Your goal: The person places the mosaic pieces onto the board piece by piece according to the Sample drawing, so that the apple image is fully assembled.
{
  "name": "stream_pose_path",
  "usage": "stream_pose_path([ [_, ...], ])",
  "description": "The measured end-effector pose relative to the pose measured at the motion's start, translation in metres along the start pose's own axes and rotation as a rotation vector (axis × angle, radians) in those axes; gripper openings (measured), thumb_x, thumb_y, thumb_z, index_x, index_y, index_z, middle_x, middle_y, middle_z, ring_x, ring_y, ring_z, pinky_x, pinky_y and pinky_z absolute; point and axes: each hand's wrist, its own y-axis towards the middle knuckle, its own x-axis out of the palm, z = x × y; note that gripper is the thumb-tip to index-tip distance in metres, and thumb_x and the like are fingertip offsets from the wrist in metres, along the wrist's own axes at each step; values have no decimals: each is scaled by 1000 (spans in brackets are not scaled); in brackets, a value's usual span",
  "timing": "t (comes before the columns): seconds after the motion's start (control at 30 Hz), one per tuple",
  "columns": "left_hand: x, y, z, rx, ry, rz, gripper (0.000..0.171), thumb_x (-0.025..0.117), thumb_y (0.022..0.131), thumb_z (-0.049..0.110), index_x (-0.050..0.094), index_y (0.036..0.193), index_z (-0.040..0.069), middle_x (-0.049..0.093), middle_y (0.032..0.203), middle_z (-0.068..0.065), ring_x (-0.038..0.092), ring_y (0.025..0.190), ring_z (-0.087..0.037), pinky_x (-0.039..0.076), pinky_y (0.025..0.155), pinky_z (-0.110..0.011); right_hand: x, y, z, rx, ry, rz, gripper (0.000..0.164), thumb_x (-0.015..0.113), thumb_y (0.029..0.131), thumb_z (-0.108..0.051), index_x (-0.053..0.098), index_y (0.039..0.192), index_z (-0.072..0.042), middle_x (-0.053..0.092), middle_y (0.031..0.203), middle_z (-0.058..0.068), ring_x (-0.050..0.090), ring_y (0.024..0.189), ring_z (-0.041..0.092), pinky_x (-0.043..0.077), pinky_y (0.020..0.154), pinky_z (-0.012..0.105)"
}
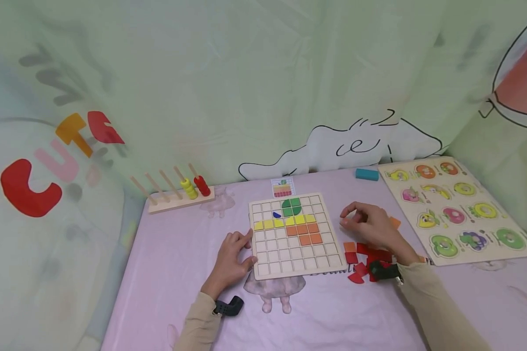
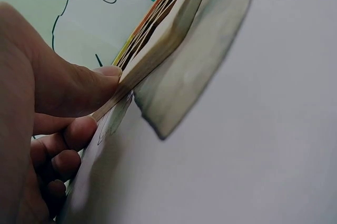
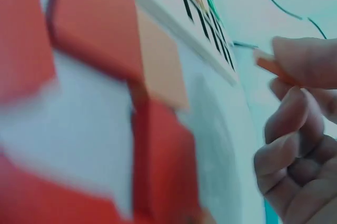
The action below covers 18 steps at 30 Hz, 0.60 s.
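Observation:
At the left edge of a wooden grid board (image 1: 270,268), my left hand (image 1: 230,258) grips the rim. Its thumb lies on the rim in the left wrist view. Green leaf-shaped pieces (image 1: 291,207), a row of yellow tiles (image 1: 263,224), several orange tiles (image 1: 311,239) and a small blue piece (image 1: 277,214) lie on the board. My right hand (image 1: 371,226) is raised just right of the board. In the right wrist view it pinches an orange tile (image 3: 271,67) between thumb and finger; the tile is mostly hidden in the head view.
Loose red tiles (image 1: 360,273) lie below my right hand, with some orange ones among them. A small pattern card (image 1: 283,187) sits behind the board. Further right are a fruit puzzle board (image 1: 430,229) and a teal block (image 1: 367,174); a peg stand (image 1: 180,202) stands back left.

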Motion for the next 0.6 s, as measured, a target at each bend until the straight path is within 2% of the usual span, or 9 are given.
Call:
stream_pose_path([
  [0.13,0,-1,1,15,0,12,71,80,79,5,59,146,-6,57,94,-1,41,92,-13,34,82,-28,12,1,-5,-11,79,85,33,79,96,-31,74,120,-8,74,90,10,61,83,20,46,62,25],
  [0.23,0,-1,1,21,4,11,71,80,79,5,59,146,-6,57,94,-1,41,92,-13,35,82,-29,23,2,-9,-25,144,102,36,82,94,-25,75,123,-5,77,96,12,66,84,17,51,68,19],
  [0.37,-1,-1,1,11,7,-2,71,80,80,6,59,146,-6,57,95,-1,41,92,-13,35,82,-29,38,3,-18,-50,193,47,35,83,92,-17,75,123,-3,76,96,11,68,84,16,54,75,15],
  [0.6,-1,0,2,-8,0,-14,71,79,80,5,58,147,-5,57,95,-1,41,93,-13,34,83,-29,63,8,-34,-121,174,-56,29,85,89,-13,76,115,-2,73,92,5,65,81,19,54,73,20],
])
